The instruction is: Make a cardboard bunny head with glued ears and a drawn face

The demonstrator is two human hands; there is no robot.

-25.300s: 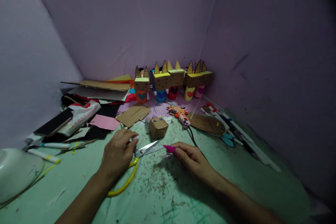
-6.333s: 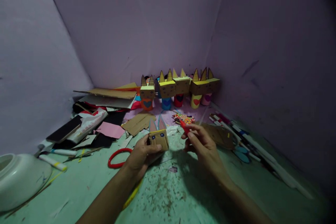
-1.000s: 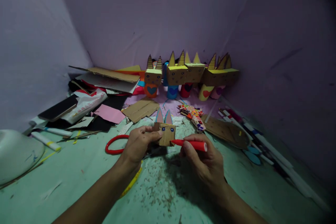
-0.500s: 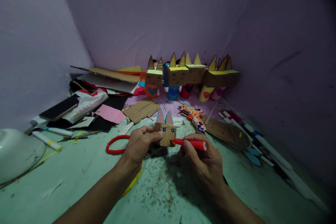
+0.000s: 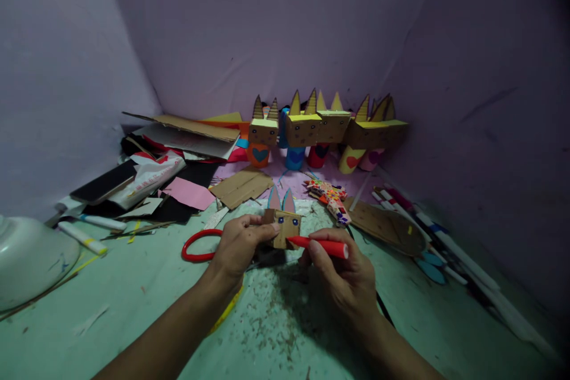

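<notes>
My left hand [image 5: 238, 244] is closed around a small cardboard box head [image 5: 285, 227] with blue eyes and two pink, blue-edged ears, holding it just above the green mat. My right hand [image 5: 341, 273] grips a red marker [image 5: 318, 244] whose tip touches the lower front face of the box. A row of finished cardboard animal figures [image 5: 327, 130] on coloured tube bodies stands against the back wall.
A red-handled scissors loop [image 5: 198, 246] lies left of my left hand. Cardboard sheets, coloured paper and a phone [image 5: 104, 181] are piled at back left. Several markers [image 5: 423, 225] lie along the right wall. A white bowl [image 5: 31, 261] sits at far left. A patterned glue gun [image 5: 332, 199] lies behind.
Hardly anything has moved in the last second: both hands stay on the box head and marker, the tip still on its face. Earlier, the ears were added to the box.
</notes>
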